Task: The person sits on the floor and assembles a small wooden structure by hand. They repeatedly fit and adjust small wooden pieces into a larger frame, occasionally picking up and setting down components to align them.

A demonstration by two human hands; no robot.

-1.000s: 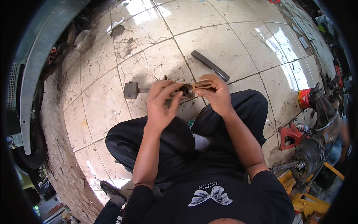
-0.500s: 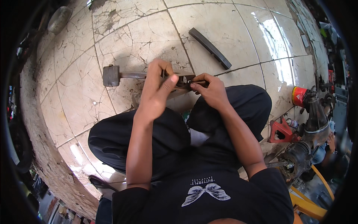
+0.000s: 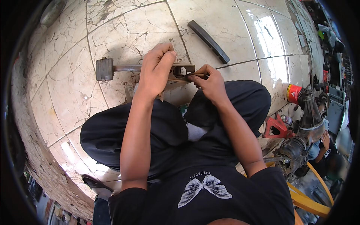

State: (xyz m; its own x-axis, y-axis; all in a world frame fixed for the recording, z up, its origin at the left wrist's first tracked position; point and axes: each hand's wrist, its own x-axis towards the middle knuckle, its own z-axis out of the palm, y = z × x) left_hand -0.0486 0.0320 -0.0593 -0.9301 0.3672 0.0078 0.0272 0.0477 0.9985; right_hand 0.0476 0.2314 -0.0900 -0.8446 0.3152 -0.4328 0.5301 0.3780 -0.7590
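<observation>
A red tin with a yellow rim (image 3: 294, 93) is over on the right, beside a dark metal housing (image 3: 308, 112), and a small can (image 3: 286, 120) sits near it, next to a red stand (image 3: 276, 127); the insides of both containers are hidden. The pedal (image 3: 104, 69), with its ribbed block at the left end, reaches across in front of the seated person, its right end a metal bracket with a round hole through which something pale shows. The left hand (image 3: 154, 71) lies across the pedal's middle, thumb near the curled fingers; whether they grip anything I cannot tell. The right hand (image 3: 212, 85) has thumb and fingers pinched on a thin brown piece (image 3: 198, 75) at the bracket's right end. Beyond, a dark bar (image 3: 209, 42) lies slantwise on the floor (image 3: 127, 35), which is cracked, stained pale tile with bright glare to the right. A rough ledge (image 3: 41, 138) edges the left side; at the lower right stand yellow bars (image 3: 309, 204), with another person (image 3: 325, 144) beyond.
</observation>
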